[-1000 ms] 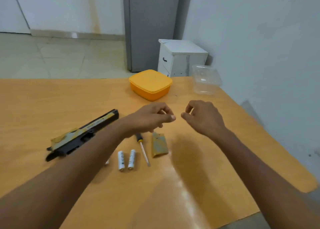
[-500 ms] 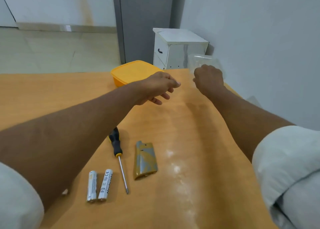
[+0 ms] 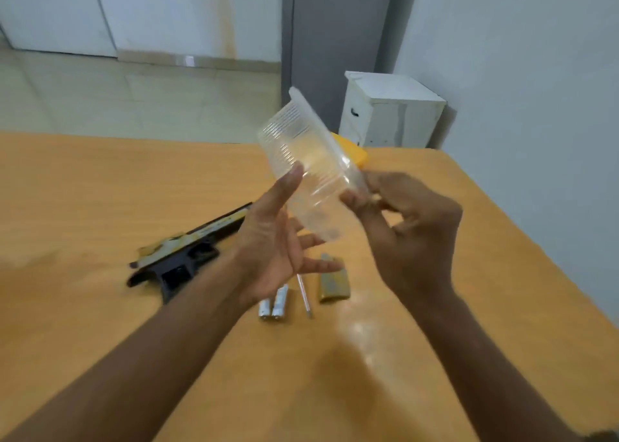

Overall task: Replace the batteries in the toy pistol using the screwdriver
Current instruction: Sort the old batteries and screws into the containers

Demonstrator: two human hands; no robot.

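**Clear box held up over the bench**

Hands hold a clear plastic box (image 3: 306,170) tipped in the air above the bench (image 3: 100,190). The right hand (image 3: 412,237) pinches its near rim with curled fingers. The left hand (image 3: 271,240) is spread wide open, thumb against the box wall.

This looks like the step of getting fresh batteries. What is inside the box is too blurry to tell. The next move likely calls for tipping it gently into the open left palm.

The toy pistol (image 3: 187,254) lies on the bench to the left. Two batteries (image 3: 274,306), the screwdriver (image 3: 304,299) and the battery cover (image 3: 333,282) lie near, partly hidden under the left hand. A yellow box (image 3: 351,150) sits far behind.
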